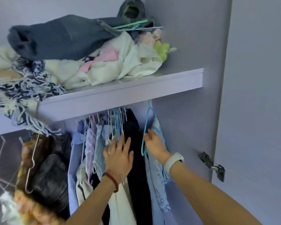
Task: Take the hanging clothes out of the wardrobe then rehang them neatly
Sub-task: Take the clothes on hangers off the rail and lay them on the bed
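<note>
Nearest the camera, two bare forearms reached up into the wardrobe. The left hand (118, 153) lay with its grip spread, fingers straight, pressed flat against the bunched hanging clothes (104, 143) and a dark garment (135, 143), holding nothing. Just to its right, the right hand (154, 143) had its fingers loosely bent at a turquoise hanger (145, 132) carrying a pale denim garment (157, 168); whether that grip had closed on the wire could not be told. This looked like the taking-out step, barely begun, with the rail still full. The next move probably called for lifting that hanger's hook up and off the rail hidden behind the shelf edge, while the left hand kept the neighbours back. Left of both hands hung bare wire hangers (31, 159) and a brown, leathery garment (52, 168). Above the hands, the shelf (177, 78) held a heap of folded and crumpled clothes (104, 59) with loose hangers on top.
</note>
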The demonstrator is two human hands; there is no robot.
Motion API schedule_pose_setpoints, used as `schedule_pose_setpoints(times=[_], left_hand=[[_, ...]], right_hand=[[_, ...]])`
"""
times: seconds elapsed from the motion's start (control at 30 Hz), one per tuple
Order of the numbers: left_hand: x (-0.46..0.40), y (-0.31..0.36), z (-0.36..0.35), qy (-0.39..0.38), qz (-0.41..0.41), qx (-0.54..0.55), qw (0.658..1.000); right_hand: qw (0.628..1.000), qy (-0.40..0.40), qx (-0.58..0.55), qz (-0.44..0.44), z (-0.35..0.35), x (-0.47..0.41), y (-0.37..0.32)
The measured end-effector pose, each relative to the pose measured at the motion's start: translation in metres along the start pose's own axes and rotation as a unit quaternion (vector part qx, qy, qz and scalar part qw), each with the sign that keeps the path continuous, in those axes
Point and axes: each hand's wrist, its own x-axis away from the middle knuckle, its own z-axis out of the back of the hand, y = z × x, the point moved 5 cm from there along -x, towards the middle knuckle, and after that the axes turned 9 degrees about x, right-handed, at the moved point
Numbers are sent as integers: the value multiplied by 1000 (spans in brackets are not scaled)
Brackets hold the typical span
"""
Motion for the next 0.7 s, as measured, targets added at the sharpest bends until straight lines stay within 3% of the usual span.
schedule_pose_setpoints(times=[0.07, 0.13, 0.2, 0.3, 0.7], left_hand=[[4, -10, -8, -25, -9, -28, 999], [6, -17, -10, -26, -11, -42, 999], [7, -22, -10, -12, -21, -37, 999], [9, -27, -11, 3, -31, -28, 999], [11, -39, -18, -8, -32, 14, 999]], right_hand=[[982, -51, -160, -81, -17, -13, -5], [964, -34, -225, -140, -27, -23, -1], [970, 53, -176, -161, -23, -33, 8], [974, 188, -28, -123, -1, -33, 11], [968, 247, 25, -37, 25, -20, -9]])
